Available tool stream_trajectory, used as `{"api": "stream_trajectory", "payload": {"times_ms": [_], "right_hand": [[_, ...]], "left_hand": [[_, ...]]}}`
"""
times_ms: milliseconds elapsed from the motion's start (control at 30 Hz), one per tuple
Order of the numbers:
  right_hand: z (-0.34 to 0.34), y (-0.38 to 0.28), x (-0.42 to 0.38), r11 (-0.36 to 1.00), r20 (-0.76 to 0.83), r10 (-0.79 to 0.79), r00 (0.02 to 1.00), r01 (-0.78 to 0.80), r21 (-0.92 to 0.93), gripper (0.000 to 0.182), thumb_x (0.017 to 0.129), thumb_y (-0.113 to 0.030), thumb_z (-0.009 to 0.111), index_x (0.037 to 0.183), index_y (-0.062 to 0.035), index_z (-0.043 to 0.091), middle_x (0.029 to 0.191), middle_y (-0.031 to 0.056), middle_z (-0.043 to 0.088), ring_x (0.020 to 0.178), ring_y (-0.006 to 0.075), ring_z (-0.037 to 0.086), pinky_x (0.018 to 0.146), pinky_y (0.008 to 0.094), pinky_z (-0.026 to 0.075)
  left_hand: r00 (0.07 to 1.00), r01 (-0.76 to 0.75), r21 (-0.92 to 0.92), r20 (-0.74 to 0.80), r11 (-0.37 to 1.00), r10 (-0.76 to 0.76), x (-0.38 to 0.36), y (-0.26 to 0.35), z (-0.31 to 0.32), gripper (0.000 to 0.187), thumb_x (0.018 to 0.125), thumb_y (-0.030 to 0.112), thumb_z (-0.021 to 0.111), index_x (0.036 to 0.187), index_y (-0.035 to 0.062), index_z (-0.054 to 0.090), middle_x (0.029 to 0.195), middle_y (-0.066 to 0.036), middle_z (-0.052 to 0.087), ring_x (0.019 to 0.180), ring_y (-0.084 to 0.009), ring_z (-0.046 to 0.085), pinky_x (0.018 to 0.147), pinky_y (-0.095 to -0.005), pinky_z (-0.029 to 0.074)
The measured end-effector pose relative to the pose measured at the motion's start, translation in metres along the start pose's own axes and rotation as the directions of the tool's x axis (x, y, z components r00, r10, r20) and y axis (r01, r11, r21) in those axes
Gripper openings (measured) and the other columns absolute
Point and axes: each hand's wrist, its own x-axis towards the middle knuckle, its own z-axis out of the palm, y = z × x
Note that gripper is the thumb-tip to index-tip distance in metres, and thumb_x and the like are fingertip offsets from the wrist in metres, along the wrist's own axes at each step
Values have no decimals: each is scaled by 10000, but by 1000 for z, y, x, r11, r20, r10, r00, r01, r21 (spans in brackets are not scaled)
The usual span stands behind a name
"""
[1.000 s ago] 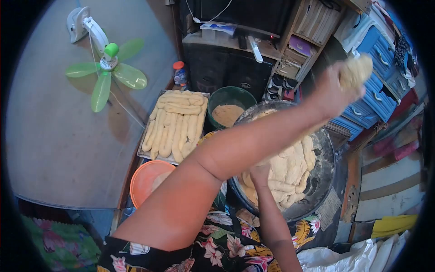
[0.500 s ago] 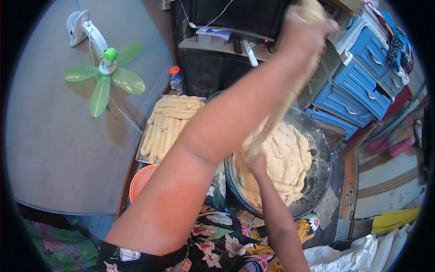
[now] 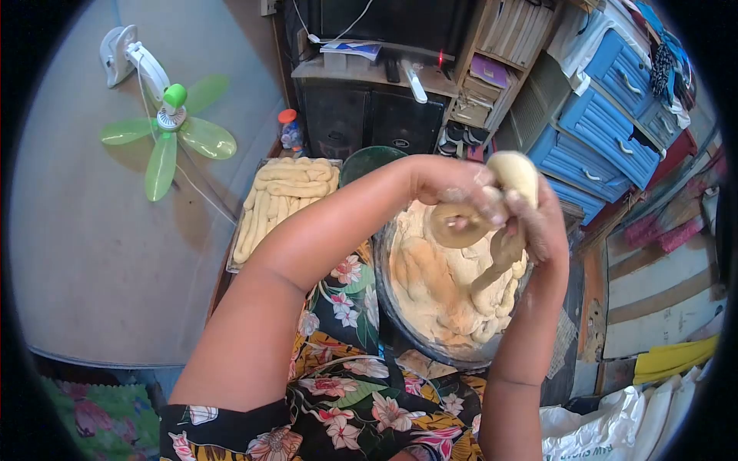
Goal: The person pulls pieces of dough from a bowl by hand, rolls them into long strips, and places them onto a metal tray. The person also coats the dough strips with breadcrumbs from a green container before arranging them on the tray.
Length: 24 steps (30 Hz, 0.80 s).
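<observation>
Both hands are raised over a large dark basin [image 3: 382, 296]. Between them they grip a long, pale dough rope [image 3: 515, 173], which bulges above the fingers and hangs in a loop below. A tail of the rope drops toward the basin. My left hand [image 3: 461, 188] is closed around the dough near the loop. On its other side my right hand [image 3: 544, 227] wraps the rope, its fingers partly hidden and blurred. Below, a floury dough mass [image 3: 438, 280] fills much of the basin, with several thick folds and a brownish patch. Flour coats the fingers.
To the left of the basin lies a tray [image 3: 233, 265] with several dough ropes in rows. Behind it are a lidded jar [image 3: 290, 131] and a green tub [image 3: 374, 157]. A green-bladed fan [image 3: 171, 119] is at left; blue drawers [image 3: 607, 131] stand at right.
My left hand has come down from high at upper right, and my right hand has risen from the basin to meet it. The stretched dough rope is now gathered and looped between them.
</observation>
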Motion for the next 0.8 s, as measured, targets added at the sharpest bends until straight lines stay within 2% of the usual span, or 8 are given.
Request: {"api": "stream_trajectory", "payload": {"times_ms": [100, 167, 233, 333, 433, 600, 700, 800], "right_hand": [[9, 30, -8, 979, -355, -176, 918, 200, 33, 371, 831, -276, 612, 1070, -14, 505, 807, 33, 563, 596, 82, 508, 531, 217, 426], [29, 98, -21, 713, -438, -587, 681, 179, -678, 377, 806, -250, 632, 1033, 18, 493, 783, 135, 557, 640, 257, 571, 599, 340, 465], [36, 184, -60, 676, -498, 104, 861, -429, -600, 457, 761, -294, 665, 1067, 13, 522, 861, 253, 594, 827, 386, 596, 715, 431, 453], [6, 287, -124, 691, 66, 124, 990, -38, -722, 373, 775, -309, 613, 1014, -25, 577, 808, 203, 628, 706, 357, 617, 625, 416, 485], [3, 238, -104, 869, -335, 396, 855, -467, -165, 371, 778, -306, 615, 1001, -15, 559, 767, 131, 617, 630, 233, 606, 563, 333, 479], [-15, 92, -27, 877, 108, 272, 956, -293, 381, 307, 787, -260, 620, 975, -32, 537, 670, 31, 515, 545, 110, 500, 504, 247, 417], [13, 37, -8, 948, 281, 315, 907, -317, -40, 310, 783, -267, 620, 964, -29, 540, 695, 34, 510, 562, 95, 494, 526, 242, 418], [30, 41, -5, 881, 215, 129, 968, -13, -473, 348, 760, -261, 642, 977, -13, 532, 777, 37, 523, 602, 112, 499, 544, 239, 420]], "left_hand": [[908, -410, -154, -166, 899, 386, 9, 28, 10, 404, 747, 163, 683, 1073, 1, 507, 868, -53, 573, 605, -61, 523, 433, -146, 426], [843, -501, -138, -301, 854, 446, 3, 53, 16, 345, 745, 138, 677, 1009, -34, 536, 806, -68, 588, 538, -77, 530, 406, -154, 430], [769, -557, -156, -469, 816, 435, -5, 65, 14, 228, 766, 96, 649, 923, -48, 568, 757, -92, 601, 546, -100, 570, 386, -151, 440], [695, -673, -270, -550, 688, 464, -45, 67, -24, 228, 813, 75, 565, 953, -103, 540, 765, -111, 609, 526, -120, 578, 419, -173, 472], [464, -840, -136, -681, 525, 566, -73, 34, -43, 446, 816, 237, 592, 1149, -35, 473, 978, -176, 577, 827, -225, 619, 644, -314, 545], [841, -534, -442, -364, 720, 400, -66, -59, -12, 719, 752, 500, 625, 1152, -76, 463, 967, -167, 594, 863, -232, 611, 719, -357, 530], [910, 149, -345, -320, 927, -265, -61, -71, 27, 504, 818, 471, 593, 1122, 76, 518, 803, -36, 627, 546, -91, 581, 335, -184, 385], [936, 27, -309, -325, 951, -132, -66, -73, 28, 499, 803, 474, 612, 1094, 78, 521, 824, -28, 630, 599, -84, 590, 378, -180, 401]]}}
